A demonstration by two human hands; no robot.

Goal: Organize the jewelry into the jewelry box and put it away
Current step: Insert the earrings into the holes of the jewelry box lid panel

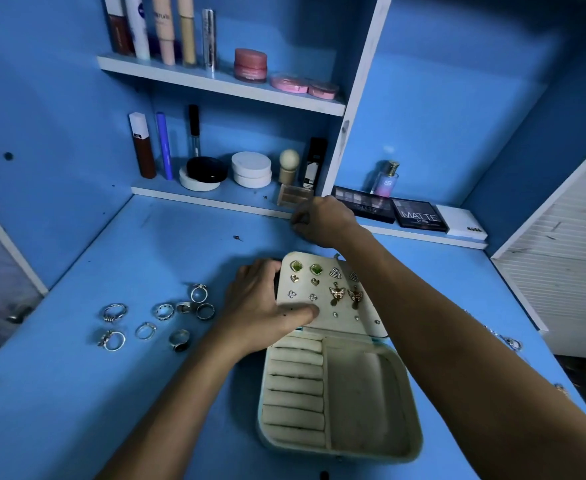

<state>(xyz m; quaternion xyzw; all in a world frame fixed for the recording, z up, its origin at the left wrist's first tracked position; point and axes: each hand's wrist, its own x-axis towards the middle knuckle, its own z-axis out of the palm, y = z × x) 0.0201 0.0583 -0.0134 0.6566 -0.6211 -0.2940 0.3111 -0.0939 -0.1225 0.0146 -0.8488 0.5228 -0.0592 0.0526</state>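
Nearest lies the open cream fabric jewelry box (pixel 340 393), light and soft-walled, best held by its rim. Its earring-studded lid panel (pixel 333 292) stands under the left hand (pixel 263 306), thumb pressing. Far behind, the right hand (pixel 322 220) curls; whether it pinches anything cannot be told. Small silver rings (pixel 156 320), slippery, wait left on the blue desk (pixel 146 410).

The scene is dim and tinted heavily blue, with the corners falling into deep shade — strongest at the upper right. Soft, shadowless light falls on the desk surface (pixel 146 393), brightest near the middle. Wide-angle distortion bows the shelf edges (pixel 222 88) and stretches the forearms at the bottom. Detail is soft throughout — the far left and right margins are smeared.
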